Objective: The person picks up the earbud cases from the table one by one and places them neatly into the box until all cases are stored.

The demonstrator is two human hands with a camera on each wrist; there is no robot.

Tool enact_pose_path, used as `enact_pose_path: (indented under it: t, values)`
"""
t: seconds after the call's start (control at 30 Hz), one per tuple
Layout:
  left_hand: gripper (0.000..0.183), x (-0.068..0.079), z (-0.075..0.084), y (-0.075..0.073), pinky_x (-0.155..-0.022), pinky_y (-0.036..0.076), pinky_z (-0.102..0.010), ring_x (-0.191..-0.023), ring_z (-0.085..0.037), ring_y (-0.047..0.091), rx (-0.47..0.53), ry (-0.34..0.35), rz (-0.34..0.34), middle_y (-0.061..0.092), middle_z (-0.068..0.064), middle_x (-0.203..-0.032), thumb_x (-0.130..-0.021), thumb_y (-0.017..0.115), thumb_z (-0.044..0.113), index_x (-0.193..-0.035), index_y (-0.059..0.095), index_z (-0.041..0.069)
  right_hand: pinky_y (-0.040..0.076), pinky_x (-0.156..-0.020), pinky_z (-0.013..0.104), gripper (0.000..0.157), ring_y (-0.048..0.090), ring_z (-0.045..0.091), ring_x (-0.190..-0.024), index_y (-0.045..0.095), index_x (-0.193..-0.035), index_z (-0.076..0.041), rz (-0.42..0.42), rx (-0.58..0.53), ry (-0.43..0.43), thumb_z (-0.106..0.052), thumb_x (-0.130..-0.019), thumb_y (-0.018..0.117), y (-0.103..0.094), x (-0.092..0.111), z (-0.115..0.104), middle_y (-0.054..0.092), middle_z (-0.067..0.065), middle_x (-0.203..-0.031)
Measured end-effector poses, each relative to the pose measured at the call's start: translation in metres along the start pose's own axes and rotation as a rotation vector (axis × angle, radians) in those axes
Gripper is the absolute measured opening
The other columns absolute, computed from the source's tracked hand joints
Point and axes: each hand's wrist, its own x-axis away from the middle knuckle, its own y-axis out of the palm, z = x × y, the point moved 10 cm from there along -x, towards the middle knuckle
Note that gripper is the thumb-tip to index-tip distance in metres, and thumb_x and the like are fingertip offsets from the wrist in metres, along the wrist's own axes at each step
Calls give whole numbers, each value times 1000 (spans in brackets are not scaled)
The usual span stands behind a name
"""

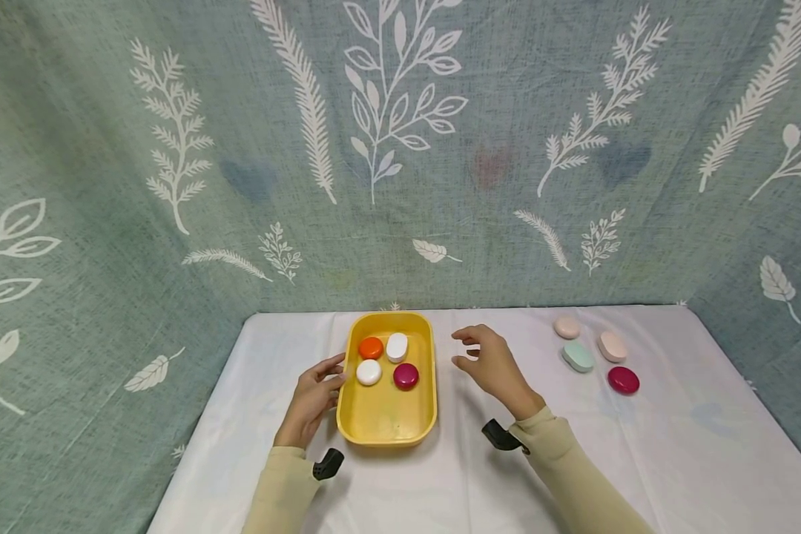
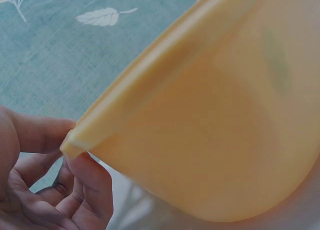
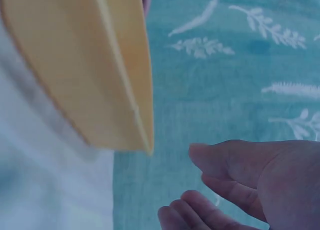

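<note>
My left hand (image 1: 311, 401) pinches the left rim of a yellow plastic tray (image 1: 387, 430); in the left wrist view the thumb and a curled finger meet on its rim. Inside the tray, toward the far end, lie smooth, rounded, soap-like pieces: an orange one (image 1: 371, 348), a white oblong one (image 1: 397, 347), a white round one (image 1: 368, 372) and a dark magenta one (image 1: 406, 376). To the right of the tray my right hand (image 1: 494, 368) hovers apart from it, fingers loosely bent, holding nothing.
On the white-covered table (image 1: 507, 489), farther right, similar pieces lie loose: a pale peach round one (image 1: 567, 327), a peach oblong one (image 1: 612, 346), a mint green one (image 1: 578, 356) and a magenta one (image 1: 624, 380). A leaf-patterned green curtain (image 1: 400, 222) hangs behind.
</note>
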Motion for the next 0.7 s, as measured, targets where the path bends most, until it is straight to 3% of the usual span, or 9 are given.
enact_pose_path:
  t: [0.7]
  values:
    - [46,1,-1,0,-63,53,-24,-74,-16,58,-14,-11,10,55,-16,-127,-104,60,1,-150,59,7,58,-96,49,40,63,45,-117,65,-128,13,123,82,66,9,-90,76,-76,45,73,62,31,-126]
